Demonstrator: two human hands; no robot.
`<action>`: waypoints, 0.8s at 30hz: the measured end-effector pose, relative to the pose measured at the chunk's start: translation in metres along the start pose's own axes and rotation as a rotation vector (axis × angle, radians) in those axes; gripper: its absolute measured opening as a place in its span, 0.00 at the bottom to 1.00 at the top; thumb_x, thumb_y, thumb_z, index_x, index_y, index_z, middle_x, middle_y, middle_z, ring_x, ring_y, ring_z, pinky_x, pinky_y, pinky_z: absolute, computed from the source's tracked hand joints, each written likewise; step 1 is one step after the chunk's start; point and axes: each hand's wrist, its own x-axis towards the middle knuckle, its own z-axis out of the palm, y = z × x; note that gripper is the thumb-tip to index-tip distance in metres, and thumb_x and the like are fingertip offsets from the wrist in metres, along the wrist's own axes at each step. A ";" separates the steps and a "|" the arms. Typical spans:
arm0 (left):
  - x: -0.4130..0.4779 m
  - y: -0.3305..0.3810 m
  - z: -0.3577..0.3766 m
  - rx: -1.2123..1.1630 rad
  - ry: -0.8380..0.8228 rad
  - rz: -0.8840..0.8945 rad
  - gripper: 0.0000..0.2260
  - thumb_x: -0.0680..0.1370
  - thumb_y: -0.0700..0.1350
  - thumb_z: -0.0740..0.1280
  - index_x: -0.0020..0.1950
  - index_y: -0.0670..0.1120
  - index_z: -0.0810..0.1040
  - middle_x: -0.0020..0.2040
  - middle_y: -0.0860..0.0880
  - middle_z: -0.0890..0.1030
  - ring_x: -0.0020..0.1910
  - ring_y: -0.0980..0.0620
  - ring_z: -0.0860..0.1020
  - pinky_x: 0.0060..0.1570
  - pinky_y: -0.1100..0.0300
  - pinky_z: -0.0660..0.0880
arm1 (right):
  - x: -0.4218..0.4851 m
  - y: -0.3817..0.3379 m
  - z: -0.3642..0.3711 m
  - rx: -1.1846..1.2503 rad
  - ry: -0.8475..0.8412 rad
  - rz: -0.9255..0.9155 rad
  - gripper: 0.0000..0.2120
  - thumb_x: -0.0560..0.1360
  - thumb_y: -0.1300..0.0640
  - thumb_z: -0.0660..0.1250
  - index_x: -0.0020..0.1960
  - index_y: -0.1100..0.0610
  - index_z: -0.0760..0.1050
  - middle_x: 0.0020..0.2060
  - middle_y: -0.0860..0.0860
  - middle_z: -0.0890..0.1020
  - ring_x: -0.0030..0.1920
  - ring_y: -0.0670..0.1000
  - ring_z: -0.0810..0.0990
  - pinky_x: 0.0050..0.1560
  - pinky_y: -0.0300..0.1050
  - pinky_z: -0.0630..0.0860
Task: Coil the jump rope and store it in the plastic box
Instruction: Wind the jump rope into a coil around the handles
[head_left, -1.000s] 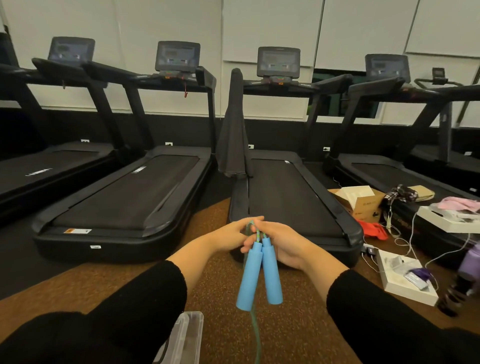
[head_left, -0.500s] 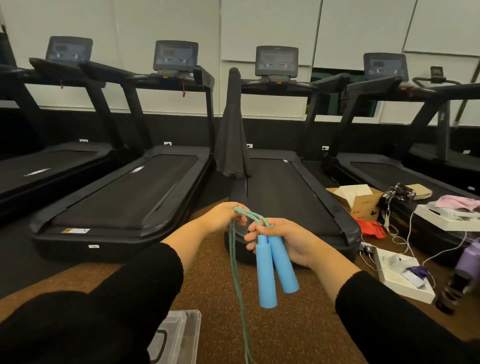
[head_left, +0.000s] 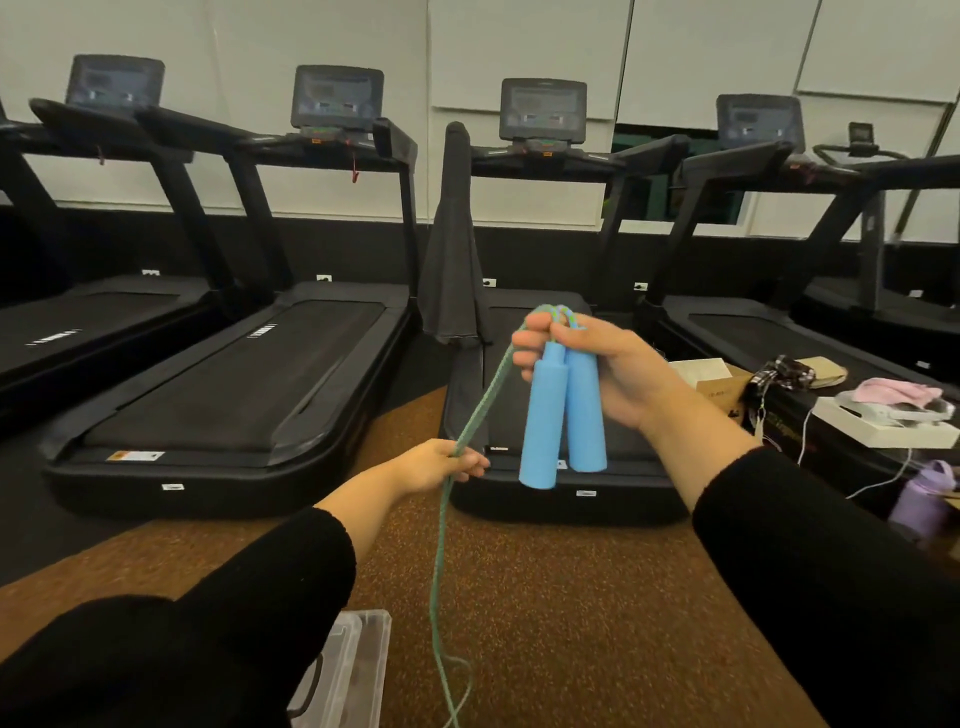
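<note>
Blue foam jump rope handles (head_left: 563, 415) hang side by side from the right hand (head_left: 613, 369), fingers wrapped round their tops, so that grip is clamped tight on both. Green cord (head_left: 440, 545) comes out over the top of that hand and slants down to the left hand (head_left: 436, 467), which sits lower and off to the left with its grip pinched around the cord. Below that, the cord drops to the brown floor (head_left: 571, 623) and loops loosely just beside the clear plastic box (head_left: 369, 639), half hidden under the left sleeve (head_left: 208, 623). Black treadmills (head_left: 234, 374) line the wall behind.
</note>
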 end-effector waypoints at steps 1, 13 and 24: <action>0.002 0.007 0.001 0.020 -0.004 0.035 0.14 0.80 0.44 0.60 0.64 0.43 0.75 0.62 0.46 0.78 0.55 0.54 0.76 0.54 0.66 0.71 | 0.003 -0.005 0.004 -0.029 -0.009 -0.009 0.09 0.75 0.63 0.61 0.52 0.59 0.78 0.45 0.54 0.84 0.47 0.52 0.83 0.52 0.47 0.80; 0.000 0.065 0.008 -0.479 0.078 0.375 0.12 0.81 0.52 0.58 0.52 0.45 0.75 0.42 0.45 0.75 0.38 0.53 0.73 0.40 0.59 0.73 | 0.001 0.020 0.013 0.070 0.120 0.043 0.10 0.74 0.63 0.62 0.53 0.60 0.78 0.47 0.56 0.86 0.48 0.53 0.85 0.50 0.46 0.82; -0.007 0.063 0.028 -0.407 0.017 0.423 0.08 0.72 0.47 0.63 0.49 0.48 0.75 0.33 0.49 0.69 0.28 0.56 0.66 0.29 0.64 0.64 | -0.002 0.042 0.010 0.362 -0.254 0.063 0.29 0.65 0.58 0.68 0.67 0.56 0.74 0.32 0.53 0.80 0.32 0.47 0.77 0.37 0.40 0.77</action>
